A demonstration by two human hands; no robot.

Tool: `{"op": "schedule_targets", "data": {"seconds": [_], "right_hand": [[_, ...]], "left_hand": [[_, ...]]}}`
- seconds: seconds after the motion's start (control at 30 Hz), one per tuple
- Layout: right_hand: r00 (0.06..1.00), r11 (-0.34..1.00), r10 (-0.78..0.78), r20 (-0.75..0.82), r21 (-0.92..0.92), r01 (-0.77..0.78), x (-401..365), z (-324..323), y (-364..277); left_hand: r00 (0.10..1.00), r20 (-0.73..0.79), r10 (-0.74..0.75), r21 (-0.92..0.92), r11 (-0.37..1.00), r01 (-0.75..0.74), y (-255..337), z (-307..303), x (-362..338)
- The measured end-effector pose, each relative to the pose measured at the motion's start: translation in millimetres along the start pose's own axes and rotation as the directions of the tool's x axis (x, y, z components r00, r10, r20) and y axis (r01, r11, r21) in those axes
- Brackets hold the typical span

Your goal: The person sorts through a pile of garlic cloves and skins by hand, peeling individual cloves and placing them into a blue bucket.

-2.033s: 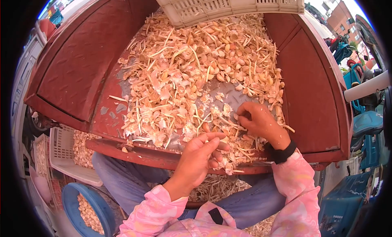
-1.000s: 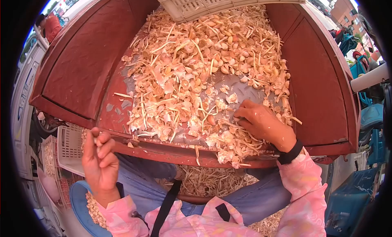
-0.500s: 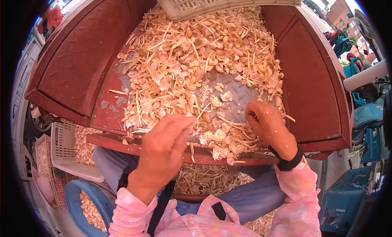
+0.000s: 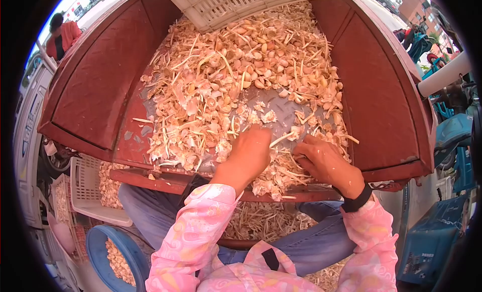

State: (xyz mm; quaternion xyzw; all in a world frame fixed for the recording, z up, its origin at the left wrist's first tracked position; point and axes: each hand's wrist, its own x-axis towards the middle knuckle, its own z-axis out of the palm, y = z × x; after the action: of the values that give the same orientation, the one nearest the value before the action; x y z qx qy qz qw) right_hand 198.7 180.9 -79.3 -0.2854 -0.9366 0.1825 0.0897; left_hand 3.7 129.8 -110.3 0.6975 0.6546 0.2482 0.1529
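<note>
Lower centre, our left hand [image 4: 248, 154] digs into the garlic pile [image 4: 241, 76] filling the frame's middle. Its fingers are buried, so we cannot tell their grip. Our right hand [image 4: 324, 164], just beside it, curls its fingers together among the stalks.

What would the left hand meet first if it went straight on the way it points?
The left hand points away from the person, into the pile of garlic skins and stems, which it seems to touch. Farther on lie cloves, then probably the white crate.

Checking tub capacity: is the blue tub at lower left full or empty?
Partly filled: the blue tub holds pale cloves, with bare inner wall above them.
</note>
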Motion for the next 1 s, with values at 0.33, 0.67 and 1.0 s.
{"op": "schedule_targets", "data": {"seconds": [0.33,0.67,1.0], "right_hand": [[0.982,0.867,0.085,-0.169,0.497,0.01,-0.2,-4.3,-16.7],[0.954,0.901,-0.041,-0.298,0.401,0.164,6.9,3.1,-37.4],[0.935,0.99,0.142,-0.325,0.058,-0.13,20.4,10.5,25.6]], "left_hand": [[0.939,0.187,-0.289,-0.9,0.334,0.282,30.0,-24.3,-49.1],[0.885,0.293,-0.362,-0.918,-0.365,0.155,34.8,10.9,-59.8],[0.396,-0.565,-0.724,-0.823,0.528,-0.208,-137.1,-174.9,-179.3]]}}
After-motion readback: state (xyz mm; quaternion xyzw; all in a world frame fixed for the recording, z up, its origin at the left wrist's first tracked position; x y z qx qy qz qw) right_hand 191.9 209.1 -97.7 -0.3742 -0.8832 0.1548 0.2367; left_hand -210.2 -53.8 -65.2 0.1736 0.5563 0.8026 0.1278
